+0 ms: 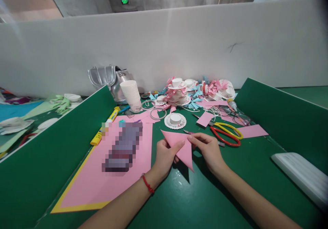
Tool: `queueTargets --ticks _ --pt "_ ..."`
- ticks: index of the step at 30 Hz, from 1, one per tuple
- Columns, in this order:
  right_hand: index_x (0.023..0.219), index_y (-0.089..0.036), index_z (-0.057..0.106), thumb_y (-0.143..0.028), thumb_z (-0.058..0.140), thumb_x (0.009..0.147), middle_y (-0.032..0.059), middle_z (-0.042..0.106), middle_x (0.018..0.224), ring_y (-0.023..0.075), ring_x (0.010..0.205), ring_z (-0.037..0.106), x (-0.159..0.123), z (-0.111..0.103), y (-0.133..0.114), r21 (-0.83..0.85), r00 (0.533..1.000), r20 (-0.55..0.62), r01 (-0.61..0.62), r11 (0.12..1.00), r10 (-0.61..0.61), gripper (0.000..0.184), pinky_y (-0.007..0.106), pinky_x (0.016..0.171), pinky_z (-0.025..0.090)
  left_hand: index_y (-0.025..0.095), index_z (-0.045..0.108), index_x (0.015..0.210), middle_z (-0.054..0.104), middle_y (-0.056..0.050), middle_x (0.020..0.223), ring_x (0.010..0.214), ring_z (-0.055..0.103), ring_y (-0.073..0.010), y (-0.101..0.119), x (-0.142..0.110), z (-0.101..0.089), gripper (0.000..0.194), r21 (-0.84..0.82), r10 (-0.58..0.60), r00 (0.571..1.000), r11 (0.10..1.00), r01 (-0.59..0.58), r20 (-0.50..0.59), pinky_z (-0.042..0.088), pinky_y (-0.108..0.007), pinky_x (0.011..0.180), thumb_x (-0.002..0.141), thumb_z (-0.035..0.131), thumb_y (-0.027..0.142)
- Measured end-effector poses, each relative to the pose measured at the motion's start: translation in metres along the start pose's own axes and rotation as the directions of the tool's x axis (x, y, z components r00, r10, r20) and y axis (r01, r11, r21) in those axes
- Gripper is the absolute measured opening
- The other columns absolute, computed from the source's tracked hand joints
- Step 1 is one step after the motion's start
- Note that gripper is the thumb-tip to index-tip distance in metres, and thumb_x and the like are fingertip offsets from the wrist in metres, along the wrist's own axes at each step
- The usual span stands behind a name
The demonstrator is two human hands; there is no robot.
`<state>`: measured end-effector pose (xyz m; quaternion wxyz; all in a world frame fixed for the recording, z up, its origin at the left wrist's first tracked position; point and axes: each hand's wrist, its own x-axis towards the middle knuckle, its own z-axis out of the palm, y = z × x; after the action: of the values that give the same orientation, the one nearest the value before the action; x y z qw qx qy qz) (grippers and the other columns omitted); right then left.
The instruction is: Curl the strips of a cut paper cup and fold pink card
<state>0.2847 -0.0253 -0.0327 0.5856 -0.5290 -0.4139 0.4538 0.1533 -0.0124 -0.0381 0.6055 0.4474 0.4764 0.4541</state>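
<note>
A pink paper triangle (181, 146), which looks folded, is held above the green table between both hands. My left hand (166, 154) grips its left side, thumb on top and fingers behind. At the upper right corner, my right hand (207, 148) pinches the paper between thumb and fingers. Just beyond the triangle sits a white paper cup base on a lacy round doily (175, 120). Scissors with red and yellow handles (227, 133) lie beyond my right hand, beside a small pink paper piece (205, 119).
On the left, pink and yellow sheets (87, 184) lie under a blurred-out object (124, 147), beside a yellow glue tube (97, 137). Behind stand stacked paper cups (131, 96), a silver bag (119, 82) and paper decorations (179, 92). Green dividers (287, 113) flank the table; a white ribbed object (302, 177) lies right.
</note>
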Motion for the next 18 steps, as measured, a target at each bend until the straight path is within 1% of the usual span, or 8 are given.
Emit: queueTargets --ticks 2,4,6,7,10,13,18 --pt "0.060 -0.016 0.066 -0.031 0.069 0.059 -0.0010 0.059 0.054 0.0104 0.050 0.046 0.0005 -0.0003 0.0005 0.019 1.000 -0.008 -0.006 1.000 0.006 0.014 0.023 0.049 0.035 0.011 0.058 0.061 0.054 0.002 0.045 0.034 0.041 -0.0060 -0.0009 0.0009 -0.0009 0.023 -0.053 0.023 0.999 0.998 -0.021 0.035 0.031 -0.019 0.034 0.060 0.069 0.031" --pt "0.060 -0.016 0.066 -0.031 0.070 0.058 -0.0010 0.059 0.054 0.0101 0.050 0.046 0.0009 -0.0007 0.0009 0.036 1.000 -0.015 -0.013 0.999 0.014 0.015 0.023 0.050 0.035 0.010 0.061 0.069 0.061 -0.002 0.060 0.048 0.051 -0.0097 -0.0010 0.0014 -0.0016 0.021 -0.120 0.058 0.995 0.992 -0.048 0.075 0.040 -0.021 0.046 0.062 0.068 0.028" --pt "0.060 -0.016 0.067 -0.031 0.070 0.057 -0.0009 0.059 0.054 0.0097 0.050 0.046 0.0011 -0.0008 0.0011 0.042 1.000 -0.010 -0.018 0.999 0.019 0.015 0.023 0.050 0.035 0.009 0.063 0.076 0.065 -0.006 0.072 0.063 0.056 -0.0141 -0.0004 0.0012 -0.0020 0.022 -0.141 0.073 0.993 0.988 -0.059 0.094 0.045 -0.024 0.059 0.063 0.067 0.027" --pt "0.060 -0.016 0.067 -0.031 0.071 0.057 -0.0008 0.059 0.054 0.0096 0.050 0.046 0.0012 -0.0006 0.0011 0.042 1.000 -0.004 -0.018 0.999 0.018 0.015 0.023 0.050 0.036 0.009 0.063 0.077 0.065 -0.007 0.075 0.067 0.057 -0.0158 0.0000 0.0009 -0.0020 0.023 -0.131 0.068 0.993 0.990 -0.055 0.095 0.045 -0.026 0.062 0.064 0.066 0.027" --pt "0.060 -0.017 0.067 -0.030 0.071 0.057 -0.0002 0.061 0.056 0.0101 0.051 0.047 0.0016 0.0001 0.0017 0.034 1.000 0.014 -0.001 0.999 0.001 0.014 0.023 0.050 0.037 0.008 0.064 0.079 0.066 -0.009 0.077 0.070 0.058 -0.0183 0.0010 -0.0002 -0.0015 0.025 -0.076 0.050 0.996 0.996 -0.044 0.072 0.045 -0.027 0.063 0.065 0.066 0.028" --pt "0.061 -0.018 0.068 -0.028 0.070 0.058 -0.0004 0.062 0.057 0.0101 0.052 0.048 0.0022 0.0005 0.0031 0.022 1.000 0.014 0.018 1.000 -0.019 0.011 0.023 0.052 0.038 0.007 0.064 0.080 0.066 -0.009 0.076 0.070 0.058 -0.0188 0.0012 -0.0006 -0.0006 0.027 -0.011 0.058 0.998 0.998 -0.058 0.035 0.045 -0.026 0.060 0.064 0.066 0.029" --pt "0.062 -0.019 0.068 -0.027 0.070 0.058 -0.0004 0.064 0.060 0.0105 0.055 0.050 0.0017 0.0002 0.0042 0.010 0.999 0.011 0.034 0.999 -0.034 0.009 0.023 0.054 0.039 0.008 0.065 0.076 0.067 -0.008 0.074 0.067 0.059 -0.0180 0.0033 -0.0011 0.0000 0.024 0.113 0.115 0.993 0.987 -0.111 -0.028 0.045 -0.024 0.057 0.064 0.065 0.029"
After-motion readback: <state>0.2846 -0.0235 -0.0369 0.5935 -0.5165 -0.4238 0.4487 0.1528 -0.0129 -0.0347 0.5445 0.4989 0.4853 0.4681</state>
